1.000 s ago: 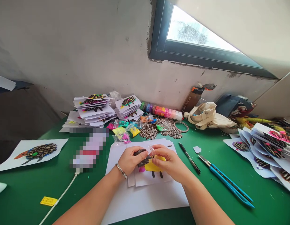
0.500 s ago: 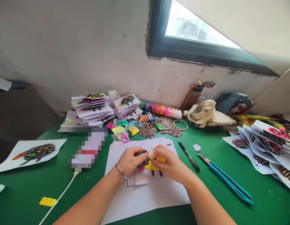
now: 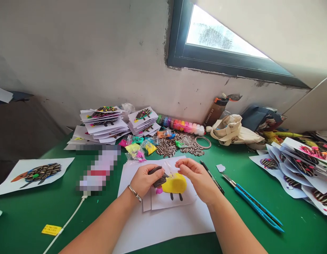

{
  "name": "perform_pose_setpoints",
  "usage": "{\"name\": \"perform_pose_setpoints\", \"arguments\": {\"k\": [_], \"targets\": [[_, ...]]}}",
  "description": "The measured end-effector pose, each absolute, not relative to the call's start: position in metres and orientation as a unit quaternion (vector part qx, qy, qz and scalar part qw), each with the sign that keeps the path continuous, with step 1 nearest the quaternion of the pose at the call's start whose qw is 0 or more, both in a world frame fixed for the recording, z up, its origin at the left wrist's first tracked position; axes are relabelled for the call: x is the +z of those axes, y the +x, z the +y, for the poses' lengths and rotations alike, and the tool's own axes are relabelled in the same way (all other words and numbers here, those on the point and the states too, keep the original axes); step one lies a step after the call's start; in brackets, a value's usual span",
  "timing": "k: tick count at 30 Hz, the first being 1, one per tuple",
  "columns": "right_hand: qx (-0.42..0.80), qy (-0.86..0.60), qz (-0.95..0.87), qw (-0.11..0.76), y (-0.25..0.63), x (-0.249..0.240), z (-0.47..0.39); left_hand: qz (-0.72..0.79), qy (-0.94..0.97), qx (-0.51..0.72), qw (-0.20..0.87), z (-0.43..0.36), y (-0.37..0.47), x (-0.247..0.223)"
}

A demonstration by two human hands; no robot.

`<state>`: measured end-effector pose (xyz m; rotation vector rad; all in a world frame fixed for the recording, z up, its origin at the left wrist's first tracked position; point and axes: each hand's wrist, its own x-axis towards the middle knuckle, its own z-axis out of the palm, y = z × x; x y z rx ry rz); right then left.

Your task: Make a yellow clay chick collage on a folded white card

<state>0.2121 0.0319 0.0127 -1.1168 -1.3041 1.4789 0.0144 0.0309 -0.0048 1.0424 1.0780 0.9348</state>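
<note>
My left hand point(image 3: 147, 178) is closed around a small clear bag of black clay point(image 3: 160, 180), its plastic mouth turned to the right. Just right of the bag, my right hand point(image 3: 192, 176) is held with thumb and fingertips together; whatever they pinch is too small to make out. Beneath both hands lies a white card point(image 3: 163, 203) bearing a flat yellow clay shape point(image 3: 176, 184), two short black legs point(image 3: 180, 197) and a pink clay piece point(image 3: 159, 190) at its left end. Larger white sheets point(image 3: 163, 229) lie under the card.
Behind the sheets are sunflower seeds point(image 3: 165, 147), bagged coloured clay point(image 3: 150, 147) and a tape roll point(image 3: 203, 142). Finished cards stand in stacks at left point(image 3: 105, 128) and right point(image 3: 298, 165). A pen point(image 3: 212, 178) and a blue utility knife point(image 3: 254, 204) lie at right.
My right hand has drawn away from the bag, up and to the right, uncovering more of the yellow shape. My left hand keeps hold of the bag in about the same place.
</note>
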Motion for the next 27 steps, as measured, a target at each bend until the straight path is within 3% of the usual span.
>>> {"name": "perform_pose_setpoints", "arguments": {"k": [5,27], "targets": [[0.651,-0.43,-0.375,0.5,0.2162,0.0109,0.0382,0.486,0.406,0.432,0.642,0.0329,0.0131,-0.0055],[0.713,-0.36,-0.303,0.52,0.218,0.013,0.038,0.504,0.385,0.439,0.636,0.0342,0.0118,-0.0068]]}}
